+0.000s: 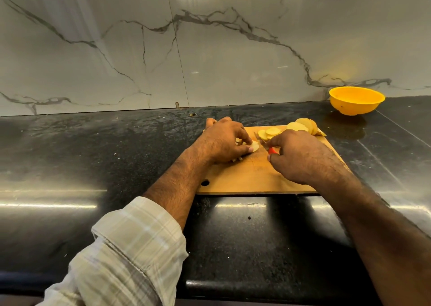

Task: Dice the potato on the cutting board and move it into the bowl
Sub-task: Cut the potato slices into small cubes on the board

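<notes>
Forearms are reached forward over the black tabletop (70,165) to the wooden cutting board (245,179). The left hand (221,142) is arched palm-down over the board's near-left part, its grip narrowed to a pinch: a pale potato slice (255,146) is held flat between thumb and fingertips. The right hand (300,156) is set just right of that slice, knuckles up, fingers curled around a red-handled knife (271,151); the blade cannot be made out. More potato slices (271,132) are lain at the board's far edge, with the uncut potato piece (305,125) beside them at the far-right corner. The yellow bowl (356,100) is stood beyond the board's far-right corner, well apart, against the marble wall (210,49).
</notes>
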Tool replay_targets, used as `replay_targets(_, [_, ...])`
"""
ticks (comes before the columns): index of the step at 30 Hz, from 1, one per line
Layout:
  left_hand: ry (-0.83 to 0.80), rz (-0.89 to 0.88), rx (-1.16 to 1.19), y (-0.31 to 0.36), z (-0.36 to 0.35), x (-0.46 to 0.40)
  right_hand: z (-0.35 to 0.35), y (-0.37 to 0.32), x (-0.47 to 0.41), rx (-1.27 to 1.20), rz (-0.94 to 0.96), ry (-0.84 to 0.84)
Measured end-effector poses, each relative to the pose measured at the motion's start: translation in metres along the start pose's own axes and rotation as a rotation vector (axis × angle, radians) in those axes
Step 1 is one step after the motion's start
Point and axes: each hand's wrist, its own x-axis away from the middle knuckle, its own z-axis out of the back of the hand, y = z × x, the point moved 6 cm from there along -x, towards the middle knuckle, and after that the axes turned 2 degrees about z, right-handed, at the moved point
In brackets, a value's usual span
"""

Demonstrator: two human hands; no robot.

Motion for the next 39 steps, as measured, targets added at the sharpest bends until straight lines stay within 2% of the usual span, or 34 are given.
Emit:
replay_targets(10, [-0.05,-0.028,-0.075,0.012,0.0,0.0,-0.009,-0.015,0.006,0.146,0.015,-0.07])
replay_targets(14, [-0.051,-0.014,-0.018,0.01,0.0,0.0,-0.009,-0.028,0.003,0.202,0.075,-0.02])
replay_targets(21, [0.03,-0.016,0.024,0.008,0.001,0.005,-0.006,-0.013,0.01,0.103,0.055,-0.06])
replay_targets(25, [0.081,-0.032,0.102,-0.001,0.002,0.006,-0.002,-0.013,0.009,0.059,0.059,0.006])
replay_targets(39, [0.024,-0.036,0.166,0.002,-0.007,-0.006,-0.015,-0.024,0.001,0.099,0.049,-0.024])
